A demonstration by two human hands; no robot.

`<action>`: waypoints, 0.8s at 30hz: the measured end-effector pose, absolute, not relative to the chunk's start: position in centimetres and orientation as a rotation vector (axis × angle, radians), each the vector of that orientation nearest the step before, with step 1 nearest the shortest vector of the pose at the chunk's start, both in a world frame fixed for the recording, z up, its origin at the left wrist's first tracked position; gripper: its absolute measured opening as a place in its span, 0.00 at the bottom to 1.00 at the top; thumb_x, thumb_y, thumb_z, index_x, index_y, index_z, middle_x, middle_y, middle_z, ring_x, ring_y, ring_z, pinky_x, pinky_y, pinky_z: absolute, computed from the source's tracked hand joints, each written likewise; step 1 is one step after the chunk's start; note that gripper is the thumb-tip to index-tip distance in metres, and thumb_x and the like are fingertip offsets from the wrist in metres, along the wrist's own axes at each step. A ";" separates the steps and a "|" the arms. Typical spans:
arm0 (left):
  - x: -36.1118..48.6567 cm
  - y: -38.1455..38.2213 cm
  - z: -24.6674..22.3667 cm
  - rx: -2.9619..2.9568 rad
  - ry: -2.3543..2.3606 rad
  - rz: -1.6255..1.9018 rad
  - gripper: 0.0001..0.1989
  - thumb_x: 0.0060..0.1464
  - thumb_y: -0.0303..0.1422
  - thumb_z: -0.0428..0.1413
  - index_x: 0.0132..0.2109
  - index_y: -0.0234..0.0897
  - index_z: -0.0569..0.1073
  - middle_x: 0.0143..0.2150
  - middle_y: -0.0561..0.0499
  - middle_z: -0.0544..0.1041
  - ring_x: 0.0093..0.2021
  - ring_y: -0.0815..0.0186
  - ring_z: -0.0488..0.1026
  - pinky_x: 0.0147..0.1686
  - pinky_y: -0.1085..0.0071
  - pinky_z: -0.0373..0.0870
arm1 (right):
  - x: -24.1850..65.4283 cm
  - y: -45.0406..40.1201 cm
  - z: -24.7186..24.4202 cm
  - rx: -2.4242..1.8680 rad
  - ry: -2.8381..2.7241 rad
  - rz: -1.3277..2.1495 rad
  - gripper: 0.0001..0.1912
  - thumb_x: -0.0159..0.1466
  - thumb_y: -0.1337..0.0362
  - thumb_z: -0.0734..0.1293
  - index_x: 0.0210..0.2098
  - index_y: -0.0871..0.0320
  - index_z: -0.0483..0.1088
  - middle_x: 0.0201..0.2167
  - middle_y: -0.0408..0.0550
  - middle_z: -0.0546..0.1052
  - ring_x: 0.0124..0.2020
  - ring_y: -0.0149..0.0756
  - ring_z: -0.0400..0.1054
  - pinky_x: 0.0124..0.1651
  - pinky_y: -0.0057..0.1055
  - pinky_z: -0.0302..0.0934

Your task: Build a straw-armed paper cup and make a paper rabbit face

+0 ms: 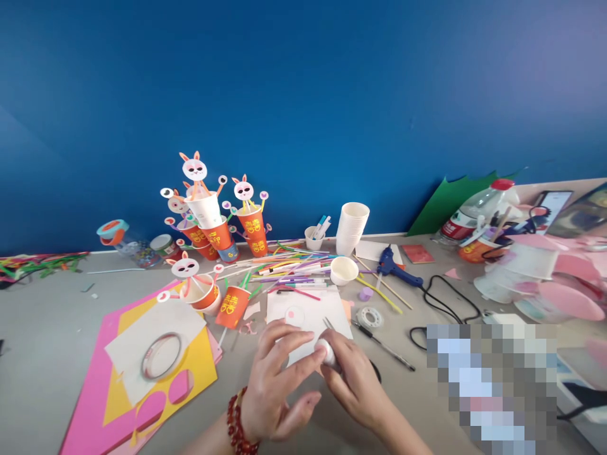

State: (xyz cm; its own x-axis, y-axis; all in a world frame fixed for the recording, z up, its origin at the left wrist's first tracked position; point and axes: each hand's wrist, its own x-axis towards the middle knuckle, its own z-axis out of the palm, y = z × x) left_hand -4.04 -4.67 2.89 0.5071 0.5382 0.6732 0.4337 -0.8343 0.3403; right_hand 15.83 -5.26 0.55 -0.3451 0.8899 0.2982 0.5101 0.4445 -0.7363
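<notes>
My right hand (pixel 348 373) is closed round a stubby white cylinder (pixel 328 351), only its rounded end showing. My left hand (pixel 284 379), with a red bead bracelet at the wrist, has its fingers apart, and one fingertip rests at the cylinder's end. Beneath both lies a white paper sheet (pixel 303 309) bearing a small white disc (pixel 293 316) with a pink spot. Scissors blades (pixel 328 323) poke out beyond my right hand; their handles are mostly hidden.
Bunny-headed paper cups (pixel 251 230) stand at the back left. Coloured sheets (pixel 90 385) with a tape roll (pixel 161 356) lie left. Pipe cleaners (pixel 289 266), stacked white cups (pixel 351 229) and a blue glue gun (pixel 396 268) with a cord are behind; a pen (pixel 386 347) lies right.
</notes>
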 end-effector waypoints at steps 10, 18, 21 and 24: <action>-4.6 -4.4 3.3 2.729 0.921 1.209 0.20 0.60 0.36 0.50 0.57 0.41 0.74 0.58 0.43 0.73 0.59 0.49 0.65 0.61 0.43 0.59 | 15.8 -5.4 0.8 -1.135 -2.013 0.570 0.07 0.61 0.69 0.56 0.39 0.54 0.60 0.32 0.47 0.71 0.32 0.41 0.67 0.33 0.33 0.60; -4.6 -4.8 3.1 2.674 0.965 1.199 0.21 0.60 0.35 0.49 0.58 0.40 0.73 0.59 0.42 0.72 0.59 0.49 0.64 0.60 0.44 0.59 | 15.8 -5.4 0.5 -1.127 -1.997 0.608 0.07 0.60 0.70 0.56 0.37 0.54 0.59 0.32 0.46 0.71 0.31 0.39 0.66 0.32 0.32 0.58; -4.6 -5.1 2.9 2.656 0.954 1.181 0.21 0.62 0.35 0.48 0.60 0.39 0.71 0.61 0.42 0.71 0.60 0.49 0.64 0.60 0.43 0.59 | 15.7 -5.4 0.3 -1.122 -1.993 0.625 0.07 0.60 0.70 0.56 0.37 0.54 0.59 0.31 0.45 0.70 0.30 0.39 0.65 0.32 0.32 0.58; -4.6 -5.3 2.7 2.655 0.936 1.182 0.22 0.63 0.37 0.47 0.60 0.39 0.71 0.60 0.41 0.71 0.60 0.48 0.64 0.60 0.43 0.59 | 15.6 -5.4 0.2 -1.125 -1.978 0.649 0.07 0.60 0.71 0.56 0.37 0.54 0.59 0.30 0.45 0.69 0.30 0.38 0.64 0.32 0.31 0.58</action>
State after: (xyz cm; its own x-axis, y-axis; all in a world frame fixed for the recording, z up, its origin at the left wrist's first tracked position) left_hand -4.57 -5.31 2.72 0.5129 0.5664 0.6450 0.4981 -0.8084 0.3137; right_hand 15.60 -5.40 0.24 -0.3268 0.8732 0.3616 0.4897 0.4837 -0.7254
